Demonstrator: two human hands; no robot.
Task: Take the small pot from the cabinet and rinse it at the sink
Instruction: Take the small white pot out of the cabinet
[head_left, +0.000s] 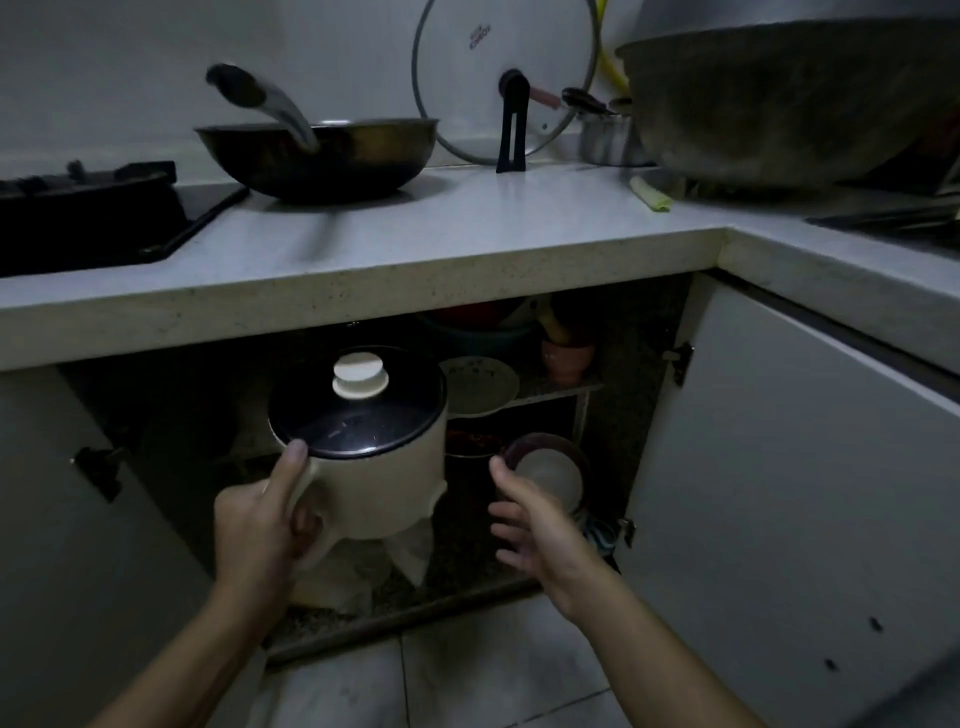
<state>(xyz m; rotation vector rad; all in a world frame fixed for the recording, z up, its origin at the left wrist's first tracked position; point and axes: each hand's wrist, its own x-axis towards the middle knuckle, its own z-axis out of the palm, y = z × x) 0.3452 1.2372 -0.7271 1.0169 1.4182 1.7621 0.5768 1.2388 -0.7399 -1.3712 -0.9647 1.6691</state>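
A small cream pot (384, 483) with a dark glass lid (358, 415) and a cream knob is held in the open mouth of the cabinet (649, 415) under the counter. My left hand (265, 514) grips its handle, thumb resting on the lid's rim. To the right of the pot my right hand (530, 525) hovers with fingers spread and nothing in it, not touching the pot. The sink (883, 221) shows only as a dark edge at the far right of the counter.
Both cabinet doors stand open, the right door (779, 493) close to my right arm. Inside are a wire shelf with a plate (480, 387), bowls (550, 473) and a clay cup. On the counter (415, 244) sit a wok (322, 156), a glass lid, a large metal basin (779, 104) and a stove.
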